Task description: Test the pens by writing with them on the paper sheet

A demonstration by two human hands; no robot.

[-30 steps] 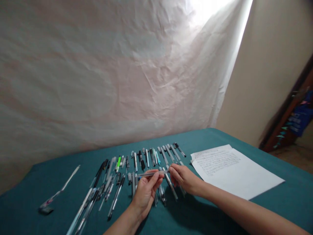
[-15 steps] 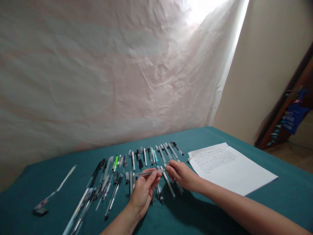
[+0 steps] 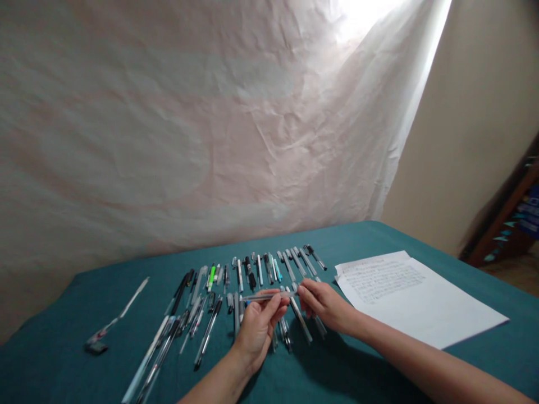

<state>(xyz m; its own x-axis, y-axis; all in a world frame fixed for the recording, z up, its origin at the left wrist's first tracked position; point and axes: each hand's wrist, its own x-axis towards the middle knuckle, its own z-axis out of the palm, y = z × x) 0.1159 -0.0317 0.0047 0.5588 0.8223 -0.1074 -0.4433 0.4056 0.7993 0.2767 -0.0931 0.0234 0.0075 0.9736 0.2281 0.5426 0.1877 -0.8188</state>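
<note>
My left hand (image 3: 261, 324) is closed on a slim translucent pen (image 3: 261, 297), pinched between thumb and fingers above the table. The pen lies nearly level, pointing left. At its right end, the fingertips of my right hand (image 3: 316, 303) pinch the pen's end; whether they hold a cap there is too small to tell. Beneath and around both hands lie many pens, among them a long clear pen (image 3: 302, 322) below the right hand and a dark-tipped clear pen (image 3: 208, 334) to the left of the left hand.
A green highlighter (image 3: 211, 278) lies among the rows of pens. To the right are sheets of paper (image 3: 438, 303) with handwriting. On the left lies a thin white strip with a dark end (image 3: 113, 321). A pale cloth (image 3: 210, 140) hangs behind the teal-covered table (image 3: 337, 381).
The view has swung slightly left, so everything appears shifted right. Both hands keep the same hold on the pen, with hardly any motion relative to the table.
</note>
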